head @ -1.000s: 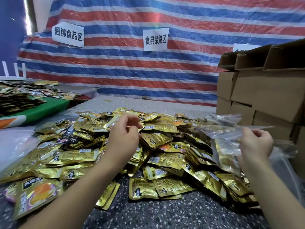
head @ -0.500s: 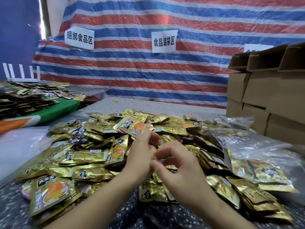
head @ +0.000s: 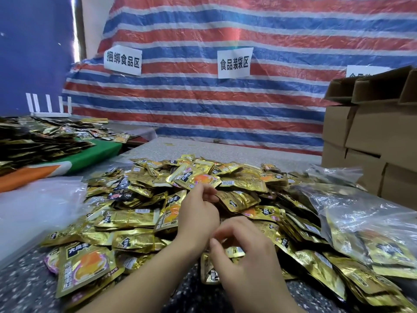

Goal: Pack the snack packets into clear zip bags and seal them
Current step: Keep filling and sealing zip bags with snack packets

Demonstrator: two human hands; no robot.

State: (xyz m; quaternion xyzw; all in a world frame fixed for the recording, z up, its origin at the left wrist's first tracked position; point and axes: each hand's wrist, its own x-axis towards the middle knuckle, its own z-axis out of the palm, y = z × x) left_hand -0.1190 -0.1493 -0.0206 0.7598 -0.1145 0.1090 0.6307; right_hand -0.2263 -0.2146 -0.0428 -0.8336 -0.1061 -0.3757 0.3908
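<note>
Head view: we look down on a speckled tabletop heaped with gold snack packets, most lying flat and overlapping, some showing an orange picture on the front. Both of our hands work at the near middle of the heap, close together. The left hand reaches forward, its fingers curled at the edge of a gold packet on top of the heap; they appear to pinch it. The right hand sits just behind and to the right of the left, fingers bent and thumb drawn in over the packets beneath; we cannot tell whether it grips one. At the right edge of the heap lies a clear zip bag with several gold packets inside, its mouth hidden in crumpled plastic, so sealed or not is unclear. Another crumpled clear bag lies behind it. Stacked cardboard boxes stand at far right. To the left, flat clear plastic covers the tabletop, and beyond it a second pile of packets rests on a green cloth. A striped tarp with two white paper signs hangs behind.
</note>
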